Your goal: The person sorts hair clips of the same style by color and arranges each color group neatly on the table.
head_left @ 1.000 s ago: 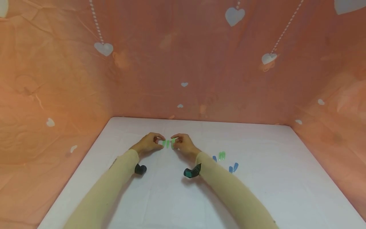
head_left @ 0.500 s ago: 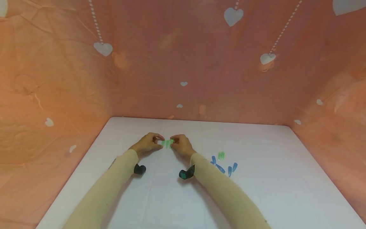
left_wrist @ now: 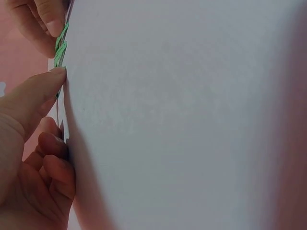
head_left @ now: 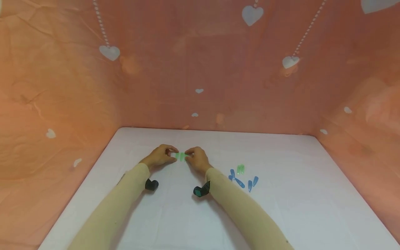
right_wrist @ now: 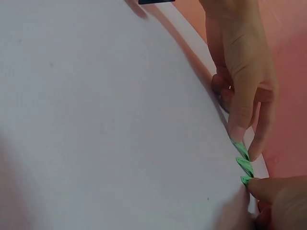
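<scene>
Green clips [head_left: 182, 157] in a tight row

Three of them sit side by side on the counter [head_left: 175, 215], toward its far edge; whether they touch I cannot tell. The left hand [head_left: 158, 155] pinches the leftmost between thumb and finger, the right hand [head_left: 199, 159] pinches the rightmost likewise, both grips narrow, with the middle one between them. Lining up the row looks like the step in hand. A light pinch at the two ends of a clip should serve best, sliding it flat and square to its neighbour; a hard squeeze could tilt it. Beyond the hands the counter soon meets the orange cloth [head_left: 175, 76], so there is more room on the near side. To the right, a green pair [head_left: 239, 169] and scattered blue clips [head_left: 250, 185] lie near the right sleeve [head_left: 240, 208], so that arm should swing wide of them
</scene>
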Available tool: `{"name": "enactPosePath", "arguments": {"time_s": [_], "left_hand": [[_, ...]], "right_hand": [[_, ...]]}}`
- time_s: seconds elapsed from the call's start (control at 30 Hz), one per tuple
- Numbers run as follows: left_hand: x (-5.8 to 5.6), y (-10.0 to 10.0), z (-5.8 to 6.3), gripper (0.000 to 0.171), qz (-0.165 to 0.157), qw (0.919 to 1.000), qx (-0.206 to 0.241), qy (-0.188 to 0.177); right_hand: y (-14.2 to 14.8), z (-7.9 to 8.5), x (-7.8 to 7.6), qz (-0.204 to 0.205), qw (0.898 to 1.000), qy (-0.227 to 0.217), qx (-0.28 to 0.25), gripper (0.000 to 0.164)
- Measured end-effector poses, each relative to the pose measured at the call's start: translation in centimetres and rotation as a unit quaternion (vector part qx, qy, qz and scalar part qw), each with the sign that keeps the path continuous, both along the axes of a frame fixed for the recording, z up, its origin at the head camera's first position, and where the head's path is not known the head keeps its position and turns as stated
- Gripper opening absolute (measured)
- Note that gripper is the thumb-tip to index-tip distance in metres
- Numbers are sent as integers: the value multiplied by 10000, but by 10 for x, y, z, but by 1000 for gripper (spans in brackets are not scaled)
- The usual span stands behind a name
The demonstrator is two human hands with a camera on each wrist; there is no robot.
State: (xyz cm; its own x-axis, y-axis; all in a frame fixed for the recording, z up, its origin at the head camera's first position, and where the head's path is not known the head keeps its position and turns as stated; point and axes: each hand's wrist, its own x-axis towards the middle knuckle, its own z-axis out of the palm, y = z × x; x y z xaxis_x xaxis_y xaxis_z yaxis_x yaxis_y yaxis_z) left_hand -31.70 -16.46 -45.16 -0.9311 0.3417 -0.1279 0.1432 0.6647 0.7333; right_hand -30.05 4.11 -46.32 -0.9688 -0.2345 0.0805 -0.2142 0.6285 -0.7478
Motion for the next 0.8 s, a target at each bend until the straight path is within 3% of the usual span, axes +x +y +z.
{"name": "enactPosePath", "arguments": {"time_s": [0.43, 0.8], "left_hand": [[-2, -1, -6, 41, 75, 9999, 71, -33], [-1, 0, -2, 39, -32, 9999, 33, 141]], "right_hand": [[0, -3, 1, -82, 9998, -13, -185, 24], [5, -4, -1, 51, 9981, -64, -605, 29]]}}
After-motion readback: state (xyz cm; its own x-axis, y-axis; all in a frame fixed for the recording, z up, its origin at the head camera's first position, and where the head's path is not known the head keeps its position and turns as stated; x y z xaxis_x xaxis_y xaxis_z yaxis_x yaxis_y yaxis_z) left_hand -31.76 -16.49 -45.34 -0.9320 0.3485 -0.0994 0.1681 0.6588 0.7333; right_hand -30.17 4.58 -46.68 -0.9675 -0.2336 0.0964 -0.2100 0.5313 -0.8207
